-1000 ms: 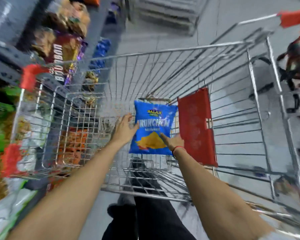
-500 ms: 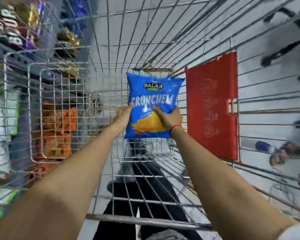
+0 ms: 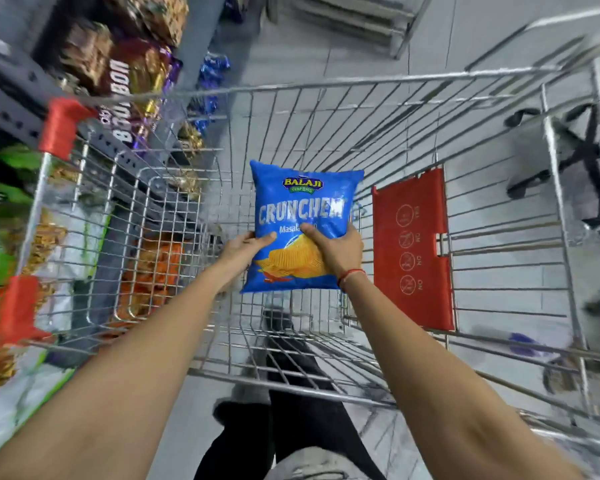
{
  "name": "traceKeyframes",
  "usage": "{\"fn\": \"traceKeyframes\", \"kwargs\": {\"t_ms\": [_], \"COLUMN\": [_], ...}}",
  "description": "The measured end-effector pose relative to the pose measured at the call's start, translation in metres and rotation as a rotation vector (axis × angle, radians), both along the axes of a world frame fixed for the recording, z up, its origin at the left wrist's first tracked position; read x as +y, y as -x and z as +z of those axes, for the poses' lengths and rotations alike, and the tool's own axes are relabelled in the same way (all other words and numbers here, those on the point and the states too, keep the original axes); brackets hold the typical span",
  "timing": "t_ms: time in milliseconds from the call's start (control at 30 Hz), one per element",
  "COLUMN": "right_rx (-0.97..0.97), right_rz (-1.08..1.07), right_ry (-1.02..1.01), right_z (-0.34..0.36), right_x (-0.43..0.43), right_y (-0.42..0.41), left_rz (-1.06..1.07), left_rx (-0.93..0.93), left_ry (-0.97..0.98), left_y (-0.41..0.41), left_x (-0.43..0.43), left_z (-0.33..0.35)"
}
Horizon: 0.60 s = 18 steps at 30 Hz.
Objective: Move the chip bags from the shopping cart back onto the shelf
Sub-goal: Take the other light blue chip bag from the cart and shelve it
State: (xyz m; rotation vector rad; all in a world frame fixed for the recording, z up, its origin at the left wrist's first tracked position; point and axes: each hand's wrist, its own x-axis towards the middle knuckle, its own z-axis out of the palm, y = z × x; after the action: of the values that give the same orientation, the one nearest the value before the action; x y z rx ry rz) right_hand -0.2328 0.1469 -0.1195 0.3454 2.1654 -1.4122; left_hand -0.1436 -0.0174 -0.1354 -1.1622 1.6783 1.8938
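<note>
A blue chip bag [image 3: 302,202] with yellow wafers printed on it stands upright inside the wire shopping cart [image 3: 499,237]. My left hand [image 3: 245,247] grips its lower left edge. My right hand [image 3: 336,249] grips its lower right front, thumb across the print; a red thread circles that wrist. The bag is held above the cart's wire floor. The shelf [image 3: 11,81] runs along the left, outside the cart.
The shelf holds brown biscuit packs [image 3: 125,84] up top and green and orange snack bags [image 3: 4,244] lower down. A red child-seat flap [image 3: 413,251] hangs on the cart's right side. Red corner guards [image 3: 61,128] mark the left rim. Grey tiled floor lies beyond.
Both hands have closed on the bag and lifted it off the cart floor toward me. The view has pulled back, showing more of the cart and shelf.
</note>
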Motion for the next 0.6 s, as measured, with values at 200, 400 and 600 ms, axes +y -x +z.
{"fn": "traceKeyframes", "kwargs": {"t_ms": [200,400,600], "right_rx": [0.120,0.282,0.433], "right_rz": [-0.031,0.069,0.211], "right_ry": [0.162,0.360,0.531], "right_z": [0.075,0.172,0.272], "right_x": [-0.021,-0.054,-0.105], "right_y": [-0.011,-0.031,-0.068], "left_rz": [0.222,0.261,0.374], "left_rx": [0.242,0.462,0.706], "left_ry": [0.096,0.216,0.448], "left_y": [-0.013,-0.051,-0.105], "left_x": [-0.010,-0.029,-0.054], "left_z": [0.074,0.170,0.278]}}
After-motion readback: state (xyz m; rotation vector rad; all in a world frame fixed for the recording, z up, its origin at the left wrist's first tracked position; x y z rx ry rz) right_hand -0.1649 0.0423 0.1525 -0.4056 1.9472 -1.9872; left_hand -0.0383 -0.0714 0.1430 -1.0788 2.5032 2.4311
